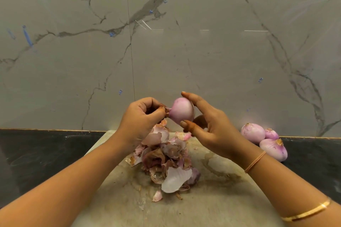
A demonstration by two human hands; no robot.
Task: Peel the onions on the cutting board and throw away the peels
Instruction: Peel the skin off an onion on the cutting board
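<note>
My cutting board (221,199) runs back almost to the marble wall (184,51), with dark desk (46,153) open on both sides. Three more onions (263,140) sit just off its right edge. Above the peel pile (166,158), my right hand (212,127) grips the onion (182,109) between thumb and curled fingers, and my left hand (140,118) pinches loose skin (168,111) at its tip

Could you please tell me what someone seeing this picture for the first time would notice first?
The eye goes first to the pink onion held up at the centre: the right hand holds it between thumb and fingers while the left hand pinches the skin at its tip. Just below lies a heap of peels on the cutting board. Three more onions sit on the dark counter to the right.
</note>
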